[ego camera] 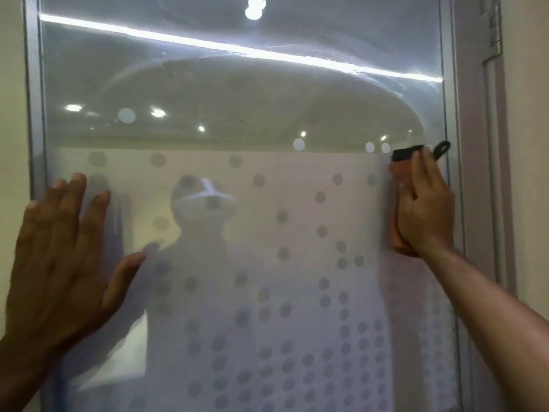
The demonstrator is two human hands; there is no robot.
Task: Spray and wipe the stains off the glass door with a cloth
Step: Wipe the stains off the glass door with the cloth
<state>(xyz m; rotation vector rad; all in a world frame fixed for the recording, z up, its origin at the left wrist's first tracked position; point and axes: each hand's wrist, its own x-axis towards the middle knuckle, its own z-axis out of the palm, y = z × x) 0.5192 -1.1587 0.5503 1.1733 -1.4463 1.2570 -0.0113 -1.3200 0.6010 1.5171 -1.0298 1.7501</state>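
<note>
- Two hands: left hand (59, 248), right hand (427, 209).
- One orange cloth (399, 233) with one black loop (442, 150).
- One glass door (237, 84).
- One hinge (493, 31).
- Frosted dots (158, 160) on the glass: too many to count.

Right hand (424, 209) presses orange cloth (399, 236) on glass door (237, 99); left hand (62, 248) flat.
</note>
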